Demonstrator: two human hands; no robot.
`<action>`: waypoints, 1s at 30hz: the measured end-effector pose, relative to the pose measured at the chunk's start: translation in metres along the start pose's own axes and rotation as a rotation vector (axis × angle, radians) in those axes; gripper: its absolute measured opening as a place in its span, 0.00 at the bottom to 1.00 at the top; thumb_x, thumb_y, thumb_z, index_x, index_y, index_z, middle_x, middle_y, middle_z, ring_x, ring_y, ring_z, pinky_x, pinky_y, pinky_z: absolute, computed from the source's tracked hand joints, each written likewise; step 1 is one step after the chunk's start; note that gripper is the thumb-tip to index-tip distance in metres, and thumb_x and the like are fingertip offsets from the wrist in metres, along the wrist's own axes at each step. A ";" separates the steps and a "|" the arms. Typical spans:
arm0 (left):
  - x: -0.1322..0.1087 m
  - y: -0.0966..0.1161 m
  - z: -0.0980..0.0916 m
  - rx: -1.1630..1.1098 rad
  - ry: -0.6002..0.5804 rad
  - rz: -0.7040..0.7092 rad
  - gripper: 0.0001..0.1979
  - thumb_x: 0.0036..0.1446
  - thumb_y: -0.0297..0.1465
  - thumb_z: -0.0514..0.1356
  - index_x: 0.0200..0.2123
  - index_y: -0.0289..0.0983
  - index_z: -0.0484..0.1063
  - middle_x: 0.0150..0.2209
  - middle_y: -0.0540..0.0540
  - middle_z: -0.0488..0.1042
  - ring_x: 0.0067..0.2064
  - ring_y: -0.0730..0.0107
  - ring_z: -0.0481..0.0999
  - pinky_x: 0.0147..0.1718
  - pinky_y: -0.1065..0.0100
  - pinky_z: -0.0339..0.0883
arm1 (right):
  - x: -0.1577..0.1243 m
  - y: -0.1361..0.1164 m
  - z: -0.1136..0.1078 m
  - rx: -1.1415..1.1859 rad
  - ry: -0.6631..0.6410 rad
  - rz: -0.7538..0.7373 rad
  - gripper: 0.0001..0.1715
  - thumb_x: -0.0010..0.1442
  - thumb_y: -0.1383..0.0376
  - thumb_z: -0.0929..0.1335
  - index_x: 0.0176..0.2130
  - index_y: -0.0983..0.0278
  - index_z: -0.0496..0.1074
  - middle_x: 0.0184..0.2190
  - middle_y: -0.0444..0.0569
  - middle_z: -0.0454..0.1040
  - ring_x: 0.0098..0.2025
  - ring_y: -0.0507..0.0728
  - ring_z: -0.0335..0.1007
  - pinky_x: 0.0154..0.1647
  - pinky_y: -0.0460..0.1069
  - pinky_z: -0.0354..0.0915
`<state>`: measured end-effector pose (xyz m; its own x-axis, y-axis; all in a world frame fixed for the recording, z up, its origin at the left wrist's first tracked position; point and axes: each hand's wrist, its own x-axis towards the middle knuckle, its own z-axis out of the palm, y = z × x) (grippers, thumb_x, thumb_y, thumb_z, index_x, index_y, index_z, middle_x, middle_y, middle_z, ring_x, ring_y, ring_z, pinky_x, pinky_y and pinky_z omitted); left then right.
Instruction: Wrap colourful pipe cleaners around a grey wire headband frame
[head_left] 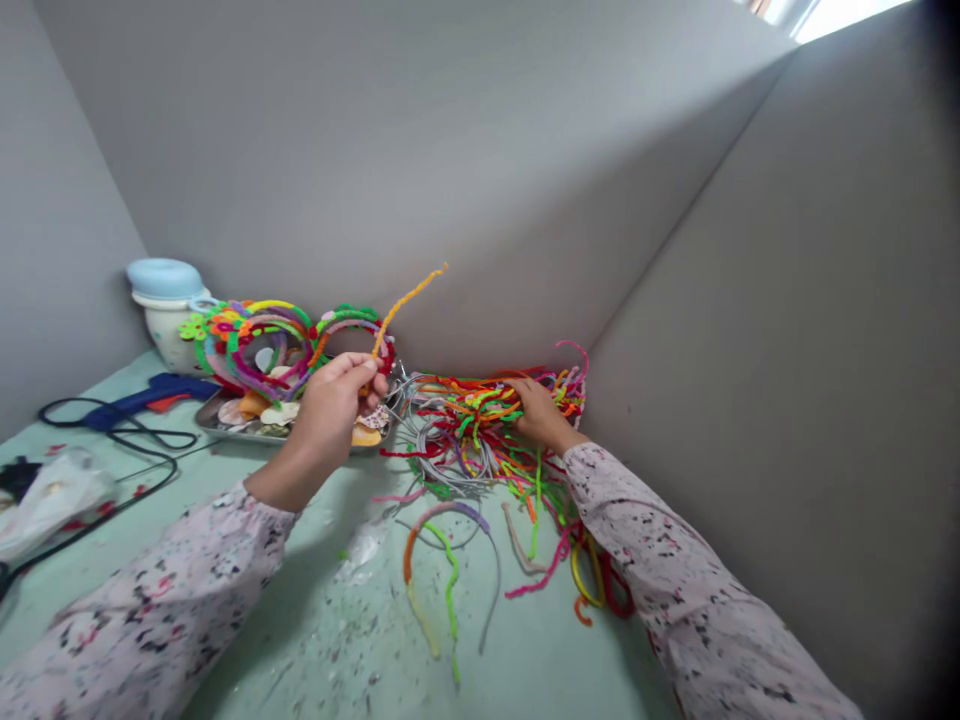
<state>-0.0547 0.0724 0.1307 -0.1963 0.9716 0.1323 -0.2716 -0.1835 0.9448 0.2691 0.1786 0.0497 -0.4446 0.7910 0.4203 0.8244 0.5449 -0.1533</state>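
Observation:
My left hand (341, 400) is closed in a pinch on an orange pipe cleaner (405, 302), which sticks up and to the right past the fingers. My right hand (541, 412) reaches into a tangled heap of many-coloured pipe cleaners (480, 405) against the back wall; its fingertips are partly hidden, so I cannot tell what they grip. Grey wire headbands (431, 450) lie at the heap's left side. On the table in front is a headband (450, 508) partly wrapped in orange, pink and purple, with a green pipe cleaner (451, 590) lying across it.
Finished headbands (259, 345) stand on a metal tray (255, 434) of felt pieces. Behind are a white jar with blue lid (169, 300) and a blue glue gun (142, 400) with black cord. Scissors with yellow and red handles (589, 572) lie near my right sleeve. Grey walls close in behind and right.

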 end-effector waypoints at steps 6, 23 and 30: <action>-0.004 0.001 0.004 -0.034 -0.034 -0.026 0.05 0.49 0.29 0.58 0.31 0.34 0.67 0.21 0.53 0.68 0.19 0.80 0.62 0.17 0.77 0.51 | 0.003 0.009 0.002 0.144 -0.024 0.062 0.34 0.48 0.73 0.69 0.56 0.68 0.67 0.53 0.59 0.69 0.55 0.62 0.65 0.58 0.56 0.59; -0.004 0.004 0.002 -0.045 -0.016 -0.001 0.03 0.50 0.27 0.58 0.30 0.34 0.67 0.20 0.52 0.68 0.19 0.80 0.62 0.16 0.77 0.51 | 0.020 0.012 -0.012 0.288 -0.142 0.258 0.22 0.59 0.63 0.65 0.54 0.63 0.68 0.48 0.49 0.76 0.47 0.57 0.72 0.48 0.51 0.66; -0.006 0.004 0.005 -0.043 -0.043 -0.028 0.03 0.51 0.27 0.58 0.31 0.34 0.67 0.21 0.53 0.68 0.19 0.80 0.62 0.17 0.77 0.52 | 0.026 -0.024 0.001 0.036 -0.119 0.263 0.44 0.46 0.74 0.67 0.62 0.71 0.59 0.59 0.64 0.63 0.60 0.68 0.58 0.61 0.60 0.50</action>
<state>-0.0502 0.0661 0.1350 -0.1476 0.9818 0.1198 -0.3166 -0.1616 0.9347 0.2374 0.1863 0.0636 -0.2568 0.9324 0.2543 0.9047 0.3245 -0.2762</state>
